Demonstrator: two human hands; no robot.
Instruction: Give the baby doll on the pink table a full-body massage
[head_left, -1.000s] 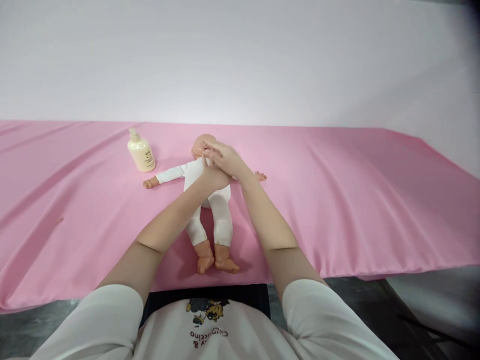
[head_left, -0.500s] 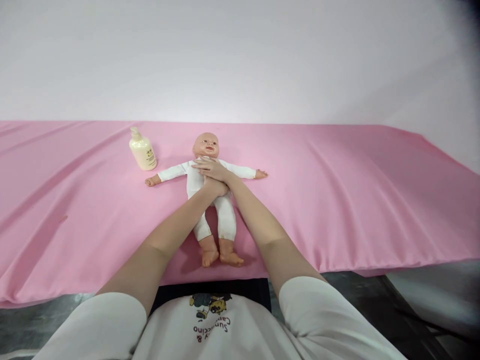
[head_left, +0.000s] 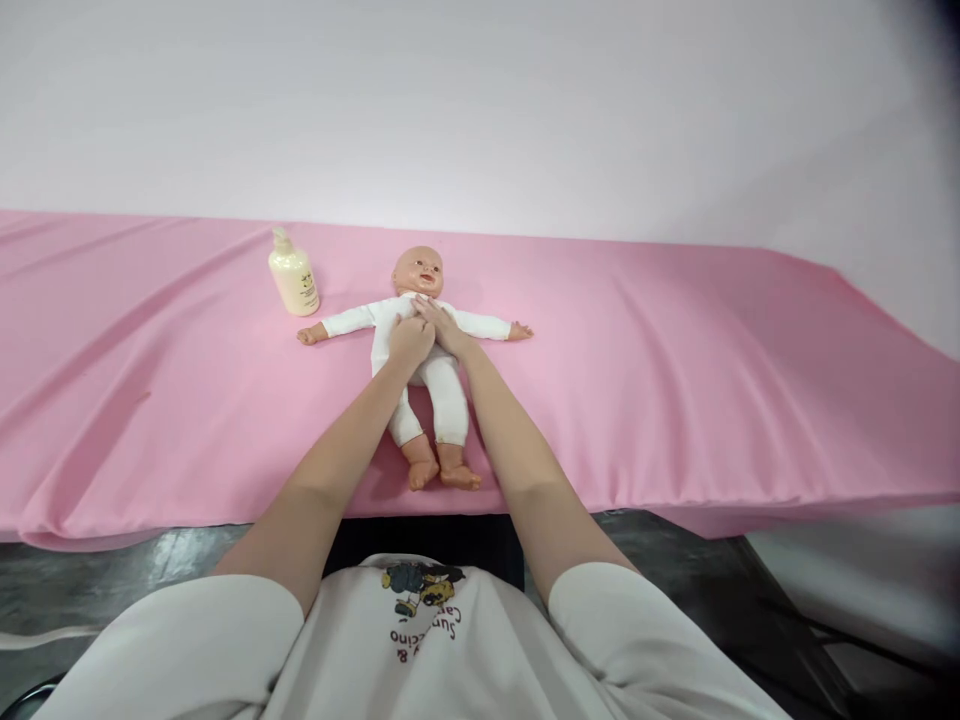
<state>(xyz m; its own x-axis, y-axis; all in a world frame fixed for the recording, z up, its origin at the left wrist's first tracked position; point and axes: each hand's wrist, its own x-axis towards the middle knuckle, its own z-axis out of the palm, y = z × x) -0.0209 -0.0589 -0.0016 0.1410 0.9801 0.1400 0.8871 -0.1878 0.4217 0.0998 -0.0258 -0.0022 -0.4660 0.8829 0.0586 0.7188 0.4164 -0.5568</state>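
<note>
A baby doll (head_left: 444,395) in a white suit lies on its back, its arms spread and its feet towards me. My left hand (head_left: 412,340) rests on the doll's chest, its fingers partly hidden beside my right hand. Against the other side of the chest lies my right hand (head_left: 445,327), fingers stretched out and pointing up and left towards the doll's neck. The two hands touch or nearly touch in the middle. Neither one holds anything.
A cream pump bottle (head_left: 295,280) stands beyond the doll's outstretched arm on the left. Pink cloth (head_left: 675,400) with folds covers the table and hangs over its front edge. Behind the table rises a pale wall (head_left: 480,110).
My right hand has drawn back off my left hand, and the left has shifted left and up on the chest. The doll and bottle appear slightly higher as the view tilts.
</note>
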